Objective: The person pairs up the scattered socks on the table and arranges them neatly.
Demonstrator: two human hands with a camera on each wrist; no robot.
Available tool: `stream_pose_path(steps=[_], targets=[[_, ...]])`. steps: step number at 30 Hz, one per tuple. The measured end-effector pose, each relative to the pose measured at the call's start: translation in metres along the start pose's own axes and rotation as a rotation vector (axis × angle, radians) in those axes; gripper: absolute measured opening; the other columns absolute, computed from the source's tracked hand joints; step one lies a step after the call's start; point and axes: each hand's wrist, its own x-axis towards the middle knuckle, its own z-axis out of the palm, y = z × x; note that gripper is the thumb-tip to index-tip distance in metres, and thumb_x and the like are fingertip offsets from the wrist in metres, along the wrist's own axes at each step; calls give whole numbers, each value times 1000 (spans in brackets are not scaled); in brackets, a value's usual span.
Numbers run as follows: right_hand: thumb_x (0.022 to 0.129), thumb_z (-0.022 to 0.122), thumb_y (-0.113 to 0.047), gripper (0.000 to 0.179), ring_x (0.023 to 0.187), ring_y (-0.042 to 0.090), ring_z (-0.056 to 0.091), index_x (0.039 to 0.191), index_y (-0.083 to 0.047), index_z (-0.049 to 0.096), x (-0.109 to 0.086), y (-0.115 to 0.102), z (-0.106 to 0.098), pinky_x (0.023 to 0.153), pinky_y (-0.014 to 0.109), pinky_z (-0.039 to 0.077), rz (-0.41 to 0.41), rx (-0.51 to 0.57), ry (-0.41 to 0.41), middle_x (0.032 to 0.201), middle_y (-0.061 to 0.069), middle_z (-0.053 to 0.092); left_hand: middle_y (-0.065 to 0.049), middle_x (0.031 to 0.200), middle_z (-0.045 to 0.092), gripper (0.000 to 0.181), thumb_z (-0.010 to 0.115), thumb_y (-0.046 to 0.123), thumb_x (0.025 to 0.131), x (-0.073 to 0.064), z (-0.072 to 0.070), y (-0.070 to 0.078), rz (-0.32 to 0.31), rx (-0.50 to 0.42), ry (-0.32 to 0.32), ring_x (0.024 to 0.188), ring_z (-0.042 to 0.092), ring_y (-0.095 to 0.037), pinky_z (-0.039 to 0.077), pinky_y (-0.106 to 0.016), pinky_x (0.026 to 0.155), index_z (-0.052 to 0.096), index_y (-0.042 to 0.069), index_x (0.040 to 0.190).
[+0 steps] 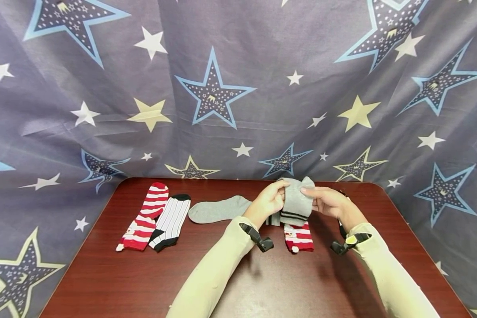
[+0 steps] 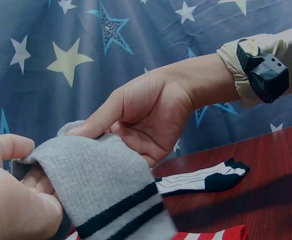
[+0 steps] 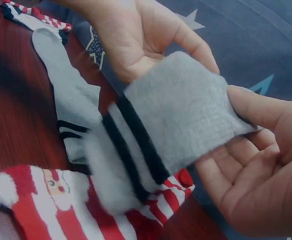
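Observation:
A grey sock (image 1: pixel 296 203) with two black stripes is held up above the table, its striped cuff hanging down. My left hand (image 1: pixel 268 203) pinches its left edge and my right hand (image 1: pixel 334 204) grips the right edge, thumb on the near face. In the right wrist view the sock (image 3: pixel 171 110) looks doubled over, though its inner layers are hidden. Under it lies a red-and-white striped Santa sock (image 1: pixel 299 238), partly covered. A second grey sock (image 1: pixel 218 210) lies flat to the left, its cuff partly behind my left hand.
At the table's left lie another Santa sock (image 1: pixel 145 218) and a white sock (image 1: pixel 172 221) with black toe and heel, side by side. A similar black-and-white sock (image 2: pixel 201 181) lies beyond my right hand. A star-patterned cloth (image 1: pixel 222 145) hangs behind the table's (image 1: pixel 262 282) back edge.

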Motion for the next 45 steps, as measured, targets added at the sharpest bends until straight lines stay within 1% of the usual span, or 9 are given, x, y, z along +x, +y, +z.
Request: stream_pose_path(steps=[3, 6, 12, 20, 25, 28, 33, 39, 45], targets=[[110, 42, -13, 33, 91, 6, 71, 99, -21, 71, 3, 1, 4, 85, 25, 58, 15, -11, -10, 95, -9, 76, 2, 85, 69, 22, 50, 8, 102, 1, -2, 2, 3, -1, -7, 84, 63, -11, 52, -25, 80, 64, 10, 85], [110, 42, -13, 33, 91, 6, 71, 99, -21, 71, 5, 2, 8, 85, 25, 58, 24, -15, -16, 95, -9, 76, 4, 85, 68, 20, 52, 8, 102, 1, -4, 4, 16, -19, 4, 83, 63, -9, 53, -21, 74, 63, 11, 86], [109, 45, -16, 25, 94, 8, 72, 103, -21, 69, 10, 4, 11, 88, 26, 57, 22, -16, -45, 98, -8, 76, 3, 85, 68, 19, 49, 5, 103, 2, -7, 9, 38, -87, -6, 82, 64, -8, 53, -22, 77, 61, 10, 89], [107, 46, -5, 26, 96, 8, 72, 105, -17, 68, 14, 9, 14, 90, 27, 57, 18, -68, -101, 100, -6, 77, 2, 86, 68, 23, 46, 5, 105, -1, -10, 16, 31, -111, -48, 81, 65, -8, 53, -23, 77, 62, 10, 90], [106, 46, -6, 26, 97, 9, 72, 106, -18, 69, 14, 8, 14, 91, 27, 57, 14, -61, -108, 101, -6, 77, 8, 69, 57, 33, 50, -1, 102, -3, -13, 22, 69, -123, 18, 69, 54, -4, 48, -15, 67, 57, 12, 72], [108, 45, -10, 25, 98, 9, 72, 106, -19, 69, 14, 8, 14, 92, 27, 56, 14, -60, -118, 101, -7, 77, 7, 71, 57, 33, 49, -1, 102, -4, -15, 24, 89, -125, 32, 70, 53, -4, 46, -15, 66, 55, 12, 72], [110, 42, -14, 27, 99, 9, 73, 108, -19, 69, 15, 11, 13, 93, 29, 57, 18, -68, -152, 102, -5, 78, 3, 87, 64, 23, 46, 1, 105, -7, -19, 28, 110, -83, 0, 83, 59, -7, 49, -21, 81, 58, 11, 87], [108, 43, -6, 27, 97, 9, 73, 110, -17, 68, 15, 14, 13, 93, 30, 56, 17, -107, -167, 102, -5, 78, -2, 94, 68, 19, 46, 0, 105, -11, -25, 33, 132, -87, 11, 99, 62, -15, 39, -38, 118, 61, 7, 96], [104, 48, -1, 27, 95, 9, 72, 109, -17, 69, 13, 14, 13, 90, 29, 57, 18, -125, -157, 100, -4, 78, -13, 120, 62, 14, 46, -3, 104, -13, -32, 40, 143, -148, 33, 132, 50, -26, 31, -41, 125, 59, 4, 102]])
